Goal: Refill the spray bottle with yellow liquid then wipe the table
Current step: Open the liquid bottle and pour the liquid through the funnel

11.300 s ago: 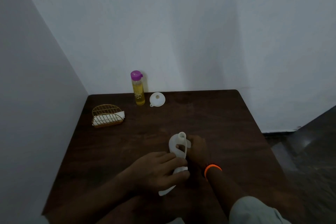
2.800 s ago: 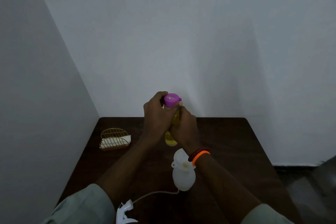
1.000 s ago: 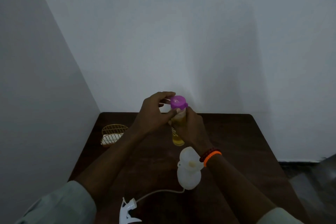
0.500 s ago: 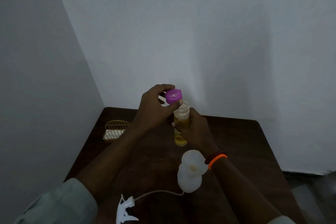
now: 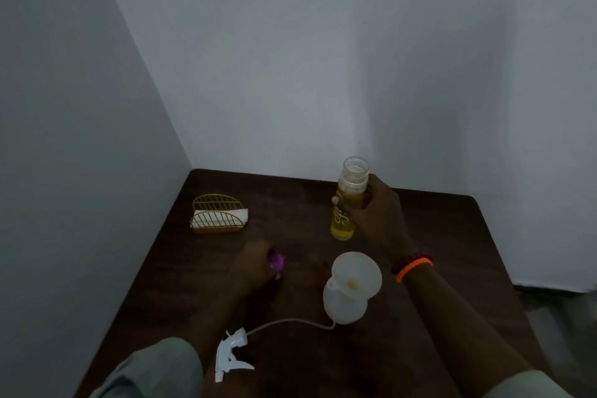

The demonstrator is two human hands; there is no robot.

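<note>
My right hand (image 5: 376,213) grips a clear bottle of yellow liquid (image 5: 347,203), upright above the dark wooden table (image 5: 436,229), its mouth uncapped. My left hand (image 5: 255,265) is low over the table and holds the purple cap (image 5: 275,262). The white spray bottle (image 5: 344,304) stands near me with a white funnel (image 5: 357,273) seated in its neck. Its trigger head (image 5: 231,354) lies on the table at the front, with its dip tube (image 5: 290,321) curving toward the bottle's base.
A gold wire holder (image 5: 217,215) with white napkins sits at the table's far left, close to the left wall. Walls close off the left and back edges. The floor shows past the table's right edge.
The purple cap has come off the yellow bottle. My left hand has carried it down and left to the table. My right hand still holds the bottle, now uncapped.
</note>
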